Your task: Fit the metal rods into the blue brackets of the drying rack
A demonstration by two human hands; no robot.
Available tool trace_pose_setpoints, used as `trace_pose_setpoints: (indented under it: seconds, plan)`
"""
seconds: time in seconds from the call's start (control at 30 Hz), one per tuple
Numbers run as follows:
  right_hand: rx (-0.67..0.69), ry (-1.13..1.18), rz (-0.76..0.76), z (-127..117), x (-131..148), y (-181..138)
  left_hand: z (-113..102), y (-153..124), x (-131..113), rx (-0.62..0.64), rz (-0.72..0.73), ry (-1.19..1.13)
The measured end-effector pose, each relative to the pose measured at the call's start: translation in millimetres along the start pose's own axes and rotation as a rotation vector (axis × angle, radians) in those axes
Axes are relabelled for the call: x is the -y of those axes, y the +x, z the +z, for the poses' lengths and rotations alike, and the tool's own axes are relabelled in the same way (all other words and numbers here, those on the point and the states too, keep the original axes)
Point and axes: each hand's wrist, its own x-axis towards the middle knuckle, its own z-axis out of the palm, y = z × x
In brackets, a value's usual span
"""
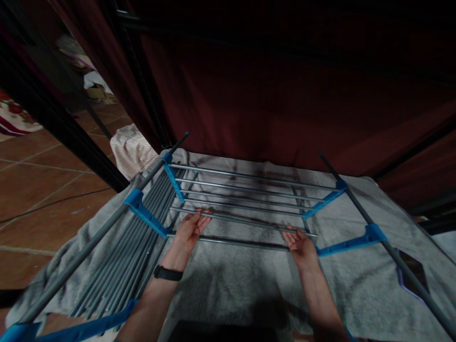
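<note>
My left hand (190, 229) and my right hand (301, 247) grip a thin grey metal rod (245, 222) near its two ends, palms turned up. The rod lies crosswise over a drying rack frame, and both its ends look free. Just nearer to me, another crossbar (245, 244) runs between a left blue bracket (147, 214) and a right blue bracket (351, 242). Beyond the held rod, several crossbars (249, 177) span the far left bracket (173, 178) and the far right bracket (326, 202). Long side tubes (85, 256) carry the brackets.
Several loose grey rods (124, 256) lie bundled at the left on a grey blanket (228, 285). A phone (413, 273) rests under the right side tube. A dark red curtain (278, 104) hangs behind. Black posts (74, 137) and a tiled floor (46, 190) are at the left.
</note>
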Motion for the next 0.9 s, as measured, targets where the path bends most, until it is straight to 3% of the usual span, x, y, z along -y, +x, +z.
trace_pose_setpoints:
  seconds: [0.4,0.63,0.9]
  plan:
    - [-0.003,0.058,-0.066,-33,-19,-31,6,-13,-3,0.031,0.032,0.087]
    - [0.076,0.118,-0.119,-49,-38,-50,5,-21,-4,0.042,0.034,0.075]
    - [0.02,0.085,-0.011,-67,-66,-54,4,-26,0,0.071,0.038,0.127]
